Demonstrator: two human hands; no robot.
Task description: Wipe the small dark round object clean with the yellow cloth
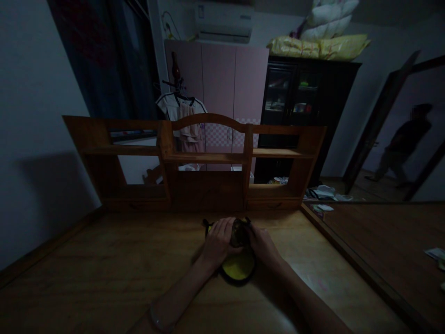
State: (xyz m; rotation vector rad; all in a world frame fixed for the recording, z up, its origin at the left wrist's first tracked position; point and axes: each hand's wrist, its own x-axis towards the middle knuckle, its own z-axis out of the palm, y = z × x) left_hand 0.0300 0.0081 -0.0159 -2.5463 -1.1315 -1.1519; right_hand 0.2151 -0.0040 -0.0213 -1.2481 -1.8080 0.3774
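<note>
A small yellow pouch with black edging [239,268] is between my hands above the wooden tabletop, its rounded yellow part hanging toward me. My left hand [218,239] is closed over its left side, with a strip of yellow and a black tab showing beyond the fingers. On the right, my right hand [261,241] pinches the dark upper edge; its fingertips are partly hidden. Between the two hands shows a dark, slightly shiny part [239,233]; dim light keeps me from telling whether it is the pouch's inside or a separate thing.
A wooden shelf unit [205,157] stands along the far edge of the wooden tabletop [132,260]. A raised wooden rim [342,246] runs down the right side. Beyond are a pink wardrobe [219,83], a black cabinet [313,93] and a person [405,139] in the doorway.
</note>
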